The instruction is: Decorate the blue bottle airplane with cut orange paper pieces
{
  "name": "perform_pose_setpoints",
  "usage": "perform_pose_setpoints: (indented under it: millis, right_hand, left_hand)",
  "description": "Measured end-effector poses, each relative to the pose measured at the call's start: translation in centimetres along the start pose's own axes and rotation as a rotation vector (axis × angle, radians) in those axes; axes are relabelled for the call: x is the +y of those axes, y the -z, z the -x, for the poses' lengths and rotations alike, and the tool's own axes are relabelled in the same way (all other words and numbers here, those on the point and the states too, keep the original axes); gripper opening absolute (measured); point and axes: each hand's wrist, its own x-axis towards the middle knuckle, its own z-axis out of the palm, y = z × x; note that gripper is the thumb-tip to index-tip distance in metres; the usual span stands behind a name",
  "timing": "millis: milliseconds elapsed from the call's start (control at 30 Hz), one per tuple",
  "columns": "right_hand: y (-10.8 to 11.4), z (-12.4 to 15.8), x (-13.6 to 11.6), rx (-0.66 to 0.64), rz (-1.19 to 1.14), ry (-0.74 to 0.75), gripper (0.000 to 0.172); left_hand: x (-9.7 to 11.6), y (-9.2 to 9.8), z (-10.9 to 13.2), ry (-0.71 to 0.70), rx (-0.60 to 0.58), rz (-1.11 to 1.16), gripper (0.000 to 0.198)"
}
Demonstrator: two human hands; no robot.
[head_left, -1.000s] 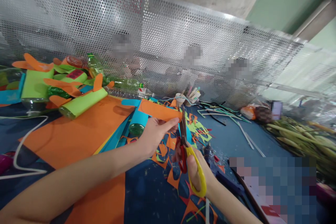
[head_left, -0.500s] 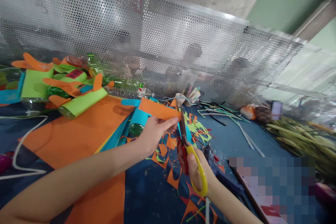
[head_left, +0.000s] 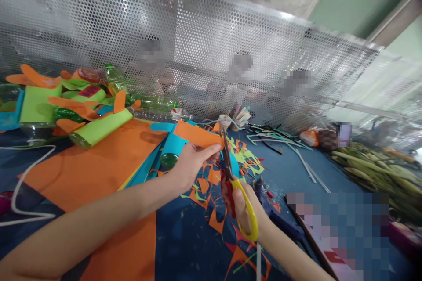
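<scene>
Between the thumb and fingers of my left hand (head_left: 194, 160) is a strip of orange paper (head_left: 194, 134), stretched out to the right. My right hand (head_left: 245, 208) has its fingers through the handles of yellow-and-red scissors (head_left: 252, 221). The blades point away from me and cross the strip's right end, just beyond my left fingertips. Behind my left hand lies a bottle wrapped in blue paper (head_left: 176, 140). Orange and green paper scraps (head_left: 217, 219) are strewn under and around both hands.
Large orange sheets (head_left: 108, 158) cover the left of the blue table. Paper-wrapped bottles (head_left: 102, 129) pile up behind them. Cups of markers (head_left: 242, 116) stand at the back. A dark blue glue gun (head_left: 283, 224) lies right of my right hand. A perforated metal screen (head_left: 198, 48) runs behind, with people beyond it.
The whole view has shifted slightly, so everything sits a little further left. Both hands keep their hold on the paper strip and scissors, the blades still at the strip's right end.
</scene>
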Motion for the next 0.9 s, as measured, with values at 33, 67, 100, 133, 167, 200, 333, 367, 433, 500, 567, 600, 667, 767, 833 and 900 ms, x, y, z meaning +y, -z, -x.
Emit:
perform_pose_setpoints:
  millis: [33, 67, 100, 133, 167, 200, 333, 367, 433, 500, 567, 600, 667, 767, 833, 900]
  right_hand:
    - [-0.03, 0.02, 0.07, -0.006, -0.003, -0.006, 0.053]
    - [-0.05, 0.03, 0.15, -0.009, -0.005, -0.01, 0.053]
    - [-0.08, 0.03, 0.24, -0.007, -0.005, -0.014, 0.053]
    - [-0.09, 0.03, 0.32, -0.003, -0.004, -0.018, 0.054]
    - [-0.1, 0.02, 0.39, 0.001, -0.002, -0.022, 0.054]
    - [-0.1, 0.01, 0.44, 0.002, 0.001, -0.026, 0.055]
    - [-0.01, -0.11, 0.26, -0.007, 0.003, -0.038, 0.057]
    - [0.02, -0.15, 0.16, -0.009, 0.002, -0.039, 0.058]
    - [0.06, -0.21, 0.0, -0.008, 0.001, -0.034, 0.058]
    - [0.05, -0.24, -0.04, -0.008, 0.0, -0.03, 0.058]
    - [0.01, -0.23, 0.06, -0.001, -0.006, -0.03, 0.058]
    - [-0.02, -0.21, 0.14, 0.0, -0.013, -0.031, 0.058]
    - [-0.05, -0.15, 0.31, -0.005, -0.032, -0.032, 0.057]
    - [-0.05, -0.05, 0.47, -0.018, -0.054, -0.043, 0.054]
    - [-0.03, 0.01, 0.5, -0.018, -0.055, -0.051, 0.052]
    - [-0.02, 0.05, 0.5, -0.017, -0.05, -0.059, 0.051]
  left_hand:
    - [-0.04, 0.03, -0.02, 0.003, 0.003, -0.008, 0.014]
    - [-0.07, 0.06, -0.02, 0.005, 0.006, -0.017, 0.014]
    - [-0.1, 0.08, -0.03, 0.006, 0.01, -0.025, 0.014]
    - [-0.1, 0.11, -0.02, 0.009, 0.017, -0.034, 0.015]
    - [-0.09, 0.12, -0.02, 0.014, 0.022, -0.041, 0.016]
    - [-0.07, 0.14, -0.03, 0.022, 0.024, -0.045, 0.017]
    - [0.08, 0.2, -0.18, 0.046, 0.047, -0.065, 0.021]
    - [0.09, 0.22, -0.25, 0.037, 0.06, -0.066, 0.021]
    - [0.04, 0.29, -0.4, 0.011, 0.082, -0.067, 0.02]
    - [-0.06, 0.36, -0.52, -0.008, 0.088, -0.068, 0.02]
    - [-0.14, 0.4, -0.59, -0.013, 0.088, -0.069, 0.02]
    - [-0.15, 0.4, -0.61, -0.012, 0.092, -0.068, 0.02]
    - [-0.12, 0.38, -0.61, -0.007, 0.102, -0.066, 0.02]
    - [0.03, 0.3, -0.59, -0.008, 0.104, -0.063, 0.021]
    - [0.14, 0.24, -0.56, -0.007, 0.105, -0.057, 0.021]
    - [0.25, 0.17, -0.49, -0.004, 0.109, -0.057, 0.022]
